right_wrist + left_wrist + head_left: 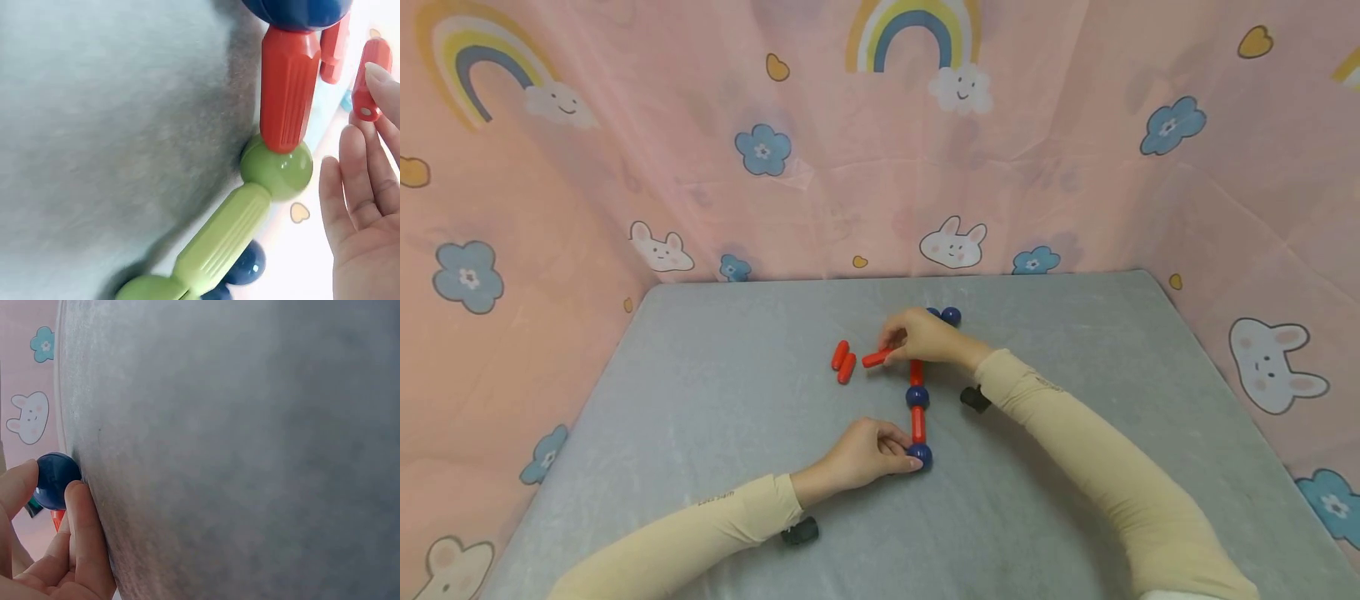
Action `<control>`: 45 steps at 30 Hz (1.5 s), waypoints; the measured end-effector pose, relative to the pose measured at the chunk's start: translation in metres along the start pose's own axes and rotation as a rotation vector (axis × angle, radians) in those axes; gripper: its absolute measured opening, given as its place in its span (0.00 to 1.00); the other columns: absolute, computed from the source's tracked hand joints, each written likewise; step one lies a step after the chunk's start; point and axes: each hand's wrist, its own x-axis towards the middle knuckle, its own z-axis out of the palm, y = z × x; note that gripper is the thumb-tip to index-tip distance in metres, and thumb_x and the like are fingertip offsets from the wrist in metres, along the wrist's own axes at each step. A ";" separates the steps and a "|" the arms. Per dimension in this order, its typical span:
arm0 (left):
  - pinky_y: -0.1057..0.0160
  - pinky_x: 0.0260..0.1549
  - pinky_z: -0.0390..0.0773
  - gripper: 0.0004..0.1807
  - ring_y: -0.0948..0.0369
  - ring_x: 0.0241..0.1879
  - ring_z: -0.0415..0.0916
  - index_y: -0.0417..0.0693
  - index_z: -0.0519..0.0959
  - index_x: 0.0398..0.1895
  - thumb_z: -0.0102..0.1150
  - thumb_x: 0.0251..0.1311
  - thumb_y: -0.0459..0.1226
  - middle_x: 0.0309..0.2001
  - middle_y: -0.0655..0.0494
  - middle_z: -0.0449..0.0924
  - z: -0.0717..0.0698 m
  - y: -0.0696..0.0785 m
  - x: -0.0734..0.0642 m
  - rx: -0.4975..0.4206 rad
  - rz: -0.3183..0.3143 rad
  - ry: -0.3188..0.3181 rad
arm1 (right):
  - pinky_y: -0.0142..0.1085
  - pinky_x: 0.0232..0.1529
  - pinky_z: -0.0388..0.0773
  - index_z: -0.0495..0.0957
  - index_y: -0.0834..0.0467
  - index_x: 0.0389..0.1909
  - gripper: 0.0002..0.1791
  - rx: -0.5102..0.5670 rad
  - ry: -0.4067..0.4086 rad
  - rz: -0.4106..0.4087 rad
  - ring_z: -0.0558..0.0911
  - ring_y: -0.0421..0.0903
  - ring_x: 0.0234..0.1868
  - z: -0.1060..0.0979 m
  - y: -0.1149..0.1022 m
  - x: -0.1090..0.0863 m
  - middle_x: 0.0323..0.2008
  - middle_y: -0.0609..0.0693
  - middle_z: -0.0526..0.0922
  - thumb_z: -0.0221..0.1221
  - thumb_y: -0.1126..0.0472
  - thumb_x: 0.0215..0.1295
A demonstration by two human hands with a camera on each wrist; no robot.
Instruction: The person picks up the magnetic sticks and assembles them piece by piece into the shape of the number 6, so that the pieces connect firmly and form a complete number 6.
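Note:
My left hand pinches a blue ball at the near end of a chain of toy rods and balls. From that ball a red rod runs to a second blue ball, then another red rod joins a green ball. A light green rod angles off to another green ball; my right hand hides these green pieces in the head view. Just left of the chain, my right hand holds a loose red rod between thumb and fingers.
Two red rods lie side by side left of my right hand. Beyond it sit two blue balls. Black wrist pieces show under both sleeves. A pink patterned curtain borders the grey table.

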 end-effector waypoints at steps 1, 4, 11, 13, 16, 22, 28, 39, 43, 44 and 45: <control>0.72 0.25 0.76 0.13 0.69 0.25 0.77 0.39 0.85 0.37 0.73 0.54 0.40 0.28 0.53 0.86 0.000 0.000 0.000 -0.002 -0.002 -0.001 | 0.38 0.48 0.82 0.86 0.53 0.35 0.08 -0.003 0.014 0.005 0.82 0.42 0.39 -0.001 0.001 -0.004 0.34 0.47 0.86 0.73 0.62 0.54; 0.72 0.25 0.75 0.13 0.68 0.25 0.77 0.39 0.85 0.37 0.73 0.54 0.40 0.27 0.53 0.86 0.000 0.000 0.000 -0.009 -0.006 -0.005 | 0.39 0.46 0.83 0.86 0.52 0.35 0.08 0.002 0.057 0.015 0.81 0.42 0.38 -0.004 0.005 -0.016 0.33 0.46 0.86 0.73 0.61 0.53; 0.72 0.25 0.75 0.14 0.68 0.25 0.77 0.40 0.85 0.37 0.73 0.53 0.41 0.27 0.55 0.85 0.001 0.000 0.000 0.001 -0.019 0.000 | 0.33 0.36 0.79 0.86 0.53 0.36 0.10 0.079 0.155 0.084 0.79 0.42 0.32 -0.012 0.015 -0.051 0.32 0.47 0.86 0.74 0.60 0.52; 0.72 0.25 0.75 0.14 0.68 0.25 0.77 0.41 0.85 0.37 0.73 0.53 0.41 0.27 0.55 0.85 0.001 0.000 0.000 0.006 -0.016 0.004 | 0.31 0.34 0.78 0.86 0.54 0.36 0.10 0.098 0.174 0.103 0.78 0.42 0.31 -0.013 0.018 -0.060 0.31 0.49 0.85 0.74 0.61 0.52; 0.72 0.25 0.75 0.14 0.68 0.26 0.77 0.41 0.84 0.37 0.73 0.53 0.41 0.27 0.56 0.85 0.002 -0.002 0.001 0.011 -0.012 0.008 | 0.30 0.33 0.77 0.86 0.55 0.35 0.09 0.101 0.187 0.112 0.77 0.43 0.30 -0.014 0.023 -0.074 0.30 0.49 0.84 0.73 0.62 0.52; 0.72 0.25 0.75 0.14 0.68 0.26 0.77 0.41 0.84 0.37 0.73 0.53 0.41 0.27 0.56 0.85 0.003 -0.002 0.001 0.014 -0.011 0.008 | 0.30 0.32 0.78 0.86 0.54 0.34 0.08 0.140 0.189 0.133 0.78 0.41 0.29 -0.008 0.033 -0.099 0.31 0.50 0.84 0.73 0.62 0.53; 0.72 0.25 0.76 0.14 0.68 0.26 0.77 0.41 0.84 0.37 0.73 0.53 0.41 0.27 0.56 0.85 0.003 -0.001 0.001 0.017 -0.014 0.013 | 0.30 0.31 0.78 0.86 0.52 0.34 0.08 0.171 0.179 0.201 0.79 0.41 0.29 -0.001 0.039 -0.116 0.29 0.48 0.84 0.74 0.59 0.52; 0.72 0.25 0.75 0.14 0.67 0.26 0.76 0.42 0.84 0.36 0.74 0.53 0.42 0.28 0.56 0.84 0.003 -0.003 0.001 0.007 -0.013 0.014 | 0.30 0.30 0.77 0.86 0.51 0.33 0.10 0.199 0.163 0.247 0.77 0.43 0.29 0.011 0.043 -0.124 0.28 0.47 0.83 0.75 0.56 0.51; 0.72 0.25 0.75 0.14 0.67 0.26 0.76 0.42 0.84 0.36 0.74 0.53 0.42 0.28 0.56 0.84 0.003 -0.003 0.001 0.008 -0.014 0.014 | 0.30 0.30 0.76 0.85 0.52 0.33 0.09 0.178 0.169 0.239 0.77 0.42 0.28 0.013 0.043 -0.124 0.28 0.47 0.83 0.75 0.57 0.51; 0.72 0.25 0.75 0.14 0.67 0.26 0.76 0.42 0.84 0.36 0.74 0.53 0.42 0.28 0.56 0.84 0.003 -0.002 0.001 0.010 -0.014 0.013 | 0.30 0.30 0.76 0.85 0.52 0.33 0.09 0.171 0.169 0.243 0.77 0.42 0.28 0.013 0.043 -0.123 0.27 0.47 0.83 0.75 0.58 0.51; 0.72 0.25 0.75 0.14 0.67 0.26 0.76 0.42 0.84 0.36 0.74 0.53 0.42 0.27 0.56 0.84 0.003 -0.002 0.001 0.011 -0.015 0.013 | 0.30 0.30 0.76 0.85 0.52 0.33 0.09 0.165 0.166 0.245 0.77 0.42 0.29 0.014 0.042 -0.123 0.27 0.47 0.82 0.74 0.58 0.51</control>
